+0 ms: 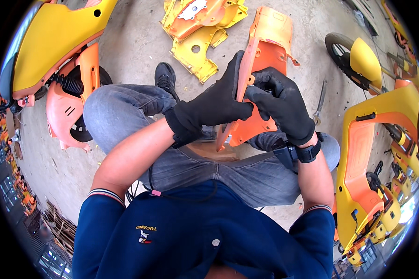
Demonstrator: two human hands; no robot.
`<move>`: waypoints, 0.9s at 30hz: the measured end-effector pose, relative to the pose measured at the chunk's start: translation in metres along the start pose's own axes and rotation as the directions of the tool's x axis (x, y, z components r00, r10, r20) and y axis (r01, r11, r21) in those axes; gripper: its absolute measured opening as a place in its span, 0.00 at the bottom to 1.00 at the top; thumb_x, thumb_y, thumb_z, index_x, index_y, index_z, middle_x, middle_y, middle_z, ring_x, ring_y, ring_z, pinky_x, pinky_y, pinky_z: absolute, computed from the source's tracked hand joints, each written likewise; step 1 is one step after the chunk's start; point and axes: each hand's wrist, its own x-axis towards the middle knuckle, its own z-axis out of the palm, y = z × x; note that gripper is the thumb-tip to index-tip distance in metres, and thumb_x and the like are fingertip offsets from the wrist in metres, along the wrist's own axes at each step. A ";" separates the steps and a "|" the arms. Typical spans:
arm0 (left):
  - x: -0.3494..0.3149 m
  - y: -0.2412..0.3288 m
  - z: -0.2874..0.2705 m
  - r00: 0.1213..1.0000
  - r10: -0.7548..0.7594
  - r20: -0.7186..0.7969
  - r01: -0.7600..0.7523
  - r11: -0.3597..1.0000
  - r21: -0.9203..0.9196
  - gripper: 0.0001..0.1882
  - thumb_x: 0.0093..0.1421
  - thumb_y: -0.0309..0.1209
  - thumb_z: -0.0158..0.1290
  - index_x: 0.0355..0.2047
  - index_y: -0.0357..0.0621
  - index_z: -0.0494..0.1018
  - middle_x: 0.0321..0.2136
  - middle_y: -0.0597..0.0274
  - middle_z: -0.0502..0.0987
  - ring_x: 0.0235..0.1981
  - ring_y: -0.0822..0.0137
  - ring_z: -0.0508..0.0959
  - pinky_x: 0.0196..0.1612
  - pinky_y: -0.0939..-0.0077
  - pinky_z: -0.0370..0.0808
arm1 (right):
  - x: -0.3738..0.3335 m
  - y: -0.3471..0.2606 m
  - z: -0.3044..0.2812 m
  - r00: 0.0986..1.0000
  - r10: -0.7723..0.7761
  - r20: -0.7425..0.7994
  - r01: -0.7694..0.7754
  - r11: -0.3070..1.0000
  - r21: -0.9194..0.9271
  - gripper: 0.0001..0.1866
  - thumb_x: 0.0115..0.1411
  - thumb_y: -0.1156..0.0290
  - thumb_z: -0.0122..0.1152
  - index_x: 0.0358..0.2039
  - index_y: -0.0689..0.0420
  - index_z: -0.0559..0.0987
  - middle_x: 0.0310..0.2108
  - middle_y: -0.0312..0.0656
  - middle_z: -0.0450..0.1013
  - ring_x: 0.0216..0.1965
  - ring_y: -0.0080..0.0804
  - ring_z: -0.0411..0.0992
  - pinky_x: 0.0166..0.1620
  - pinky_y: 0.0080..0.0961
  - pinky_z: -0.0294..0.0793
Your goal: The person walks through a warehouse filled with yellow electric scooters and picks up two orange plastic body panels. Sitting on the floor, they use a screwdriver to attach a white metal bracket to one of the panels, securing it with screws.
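An orange plastic scooter body panel stands upright over my lap, its edge toward me. My left hand, in a black glove, is closed around the panel's left edge, with the thumb across the near side. On the panel's inner side, the gloved right hand has its fingers curled and pinched together beside a small tab at the edge. Whatever sits between those fingertips is hidden. The panel's lower end reaches down between my knees.
Yellow and orange body panels lie on the concrete floor ahead. A metal wrench lies right of my right hand. A yellow scooter stands close on the left. Another yellow scooter frame and a wheel are at the right.
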 end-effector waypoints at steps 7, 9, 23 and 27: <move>-0.001 0.006 0.001 0.995 0.094 -0.015 -0.092 0.993 0.071 0.58 0.47 0.31 0.59 0.71 0.41 0.34 0.63 0.49 0.55 0.63 0.60 0.60 0.61 0.65 0.65 | -0.001 0.001 -0.006 0.999 0.001 0.040 -0.002 0.999 0.034 0.14 0.61 0.73 0.60 0.46 0.62 0.75 0.29 0.36 0.73 0.21 0.15 0.67 0.24 0.14 0.66; -0.001 0.009 0.002 0.997 0.075 -0.022 -0.073 0.996 0.053 0.57 0.48 0.32 0.60 0.71 0.40 0.34 0.62 0.50 0.55 0.63 0.60 0.59 0.62 0.64 0.64 | -0.002 0.004 -0.010 0.998 -0.007 0.068 0.001 0.997 0.081 0.14 0.61 0.74 0.58 0.48 0.62 0.75 0.31 0.36 0.73 0.23 0.17 0.68 0.25 0.15 0.67; 0.007 -0.006 0.006 0.987 0.140 -0.080 -0.147 0.985 -0.090 0.51 0.48 0.30 0.56 0.68 0.37 0.41 0.58 0.52 0.58 0.61 0.63 0.59 0.63 0.65 0.62 | -0.005 0.004 -0.018 0.999 0.001 -0.036 0.006 0.981 0.192 0.22 0.59 0.76 0.48 0.56 0.63 0.70 0.46 0.43 0.71 0.42 0.26 0.72 0.44 0.20 0.71; 0.005 -0.006 0.001 0.993 0.042 -0.111 -0.056 0.991 -0.122 0.51 0.50 0.32 0.59 0.68 0.37 0.42 0.56 0.53 0.60 0.55 0.66 0.65 0.55 0.68 0.70 | -0.011 -0.010 -0.018 0.998 -0.058 -0.031 0.058 0.998 -0.026 0.18 0.62 0.77 0.50 0.53 0.64 0.72 0.44 0.42 0.73 0.43 0.25 0.74 0.44 0.21 0.72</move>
